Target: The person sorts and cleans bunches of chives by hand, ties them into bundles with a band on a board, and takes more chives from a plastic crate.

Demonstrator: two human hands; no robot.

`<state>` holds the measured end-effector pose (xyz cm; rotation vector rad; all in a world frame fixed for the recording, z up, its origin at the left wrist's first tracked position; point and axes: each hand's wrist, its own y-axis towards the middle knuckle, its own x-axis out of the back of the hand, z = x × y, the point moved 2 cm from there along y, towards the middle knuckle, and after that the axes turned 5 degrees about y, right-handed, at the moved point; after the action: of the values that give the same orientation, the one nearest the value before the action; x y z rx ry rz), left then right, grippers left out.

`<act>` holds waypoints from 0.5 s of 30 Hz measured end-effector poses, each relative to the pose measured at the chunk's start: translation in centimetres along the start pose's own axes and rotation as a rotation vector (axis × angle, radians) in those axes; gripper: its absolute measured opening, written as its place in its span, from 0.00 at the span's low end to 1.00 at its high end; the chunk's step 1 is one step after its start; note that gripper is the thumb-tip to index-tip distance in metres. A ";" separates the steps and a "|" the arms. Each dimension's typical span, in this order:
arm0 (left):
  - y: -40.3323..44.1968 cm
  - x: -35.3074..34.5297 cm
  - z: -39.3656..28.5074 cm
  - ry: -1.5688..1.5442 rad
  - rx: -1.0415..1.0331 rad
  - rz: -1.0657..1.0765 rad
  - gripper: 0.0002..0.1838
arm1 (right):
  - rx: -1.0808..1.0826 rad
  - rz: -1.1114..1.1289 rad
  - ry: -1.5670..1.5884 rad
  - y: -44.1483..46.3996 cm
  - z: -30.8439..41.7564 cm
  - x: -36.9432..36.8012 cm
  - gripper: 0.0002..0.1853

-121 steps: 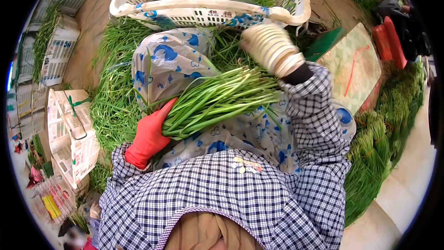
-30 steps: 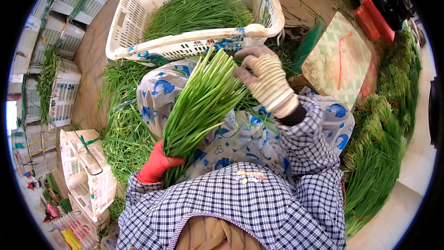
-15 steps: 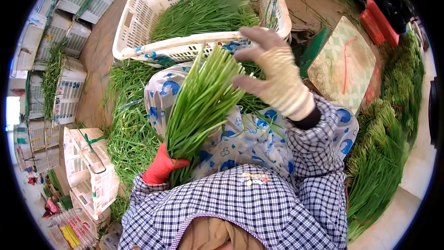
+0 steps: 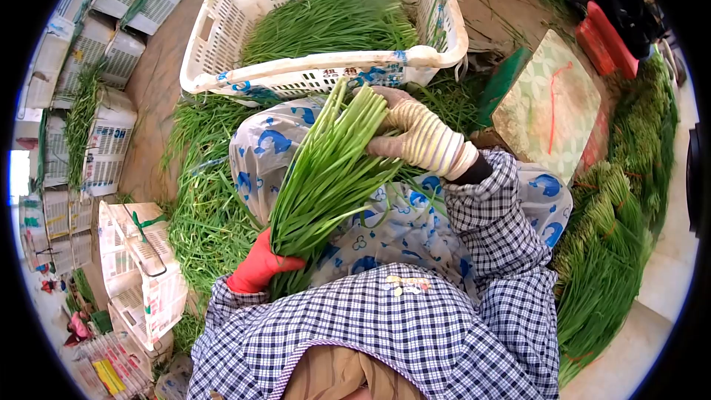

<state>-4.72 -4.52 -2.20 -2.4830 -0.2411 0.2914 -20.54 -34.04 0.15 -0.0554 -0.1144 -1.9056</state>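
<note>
A loose bunch of garlic chives [image 4: 326, 170] slants across my lap, pale cut ends up and dark leaves down. My left hand [image 4: 265, 261], in a red glove, is closed round the leafy lower end. Near the pale ends, my right hand [image 4: 415, 127], in a cream striped glove with greyish fingers, is closed on the bunch's right side; its fingertips are partly behind the stems. Just beyond both hands stands a white plastic crate [image 4: 326, 68], with more chives [image 4: 333, 22] lying inside it. A clear plastic apron with blue prints [image 4: 400, 226] covers my knees.
Loose green trimmings [image 4: 211, 207] are heaped at my left. On the right lie tied chive bundles [image 4: 607, 274] and a patterned board [image 4: 552, 104] with a red tie on it. White crates [image 4: 111, 133] are stacked along the left, and a red stool-like object [image 4: 607, 41] stands far right.
My right hand has come down and left from above the bunch, its spread fingers closing onto the pale stem end. My left hand keeps its hold, almost unmoved.
</note>
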 end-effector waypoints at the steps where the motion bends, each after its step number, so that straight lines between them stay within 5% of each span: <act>1: 0.1 0.0 -0.1 -0.001 0.000 0.001 0.41 | 0.134 -0.082 -0.327 0.0 0.0 0.0 0.21; 2: 0.1 -0.1 -0.2 -0.010 0.006 0.005 0.41 | 0.269 -0.162 -0.652 0.0 0.0 -0.2 0.18; 7: 0.1 -0.4 -0.6 -0.016 -0.001 0.012 0.41 | 0.318 -0.259 -0.763 -0.9 -0.5 -1.1 0.18; 10: 0.1 -0.5 -0.5 0.004 -0.008 -0.035 0.36 | -0.093 -0.350 -0.308 -0.9 -1.6 -0.6 0.20; 15: 0.3 -0.3 0.1 0.012 -0.009 -0.005 0.40 | 0.093 -0.409 -0.062 -0.9 -0.9 -1.3 0.24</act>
<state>-5.02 -4.75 -2.42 -2.4918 -0.2443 0.2733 -20.96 -32.60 -0.90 -0.0299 -0.2730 -2.3046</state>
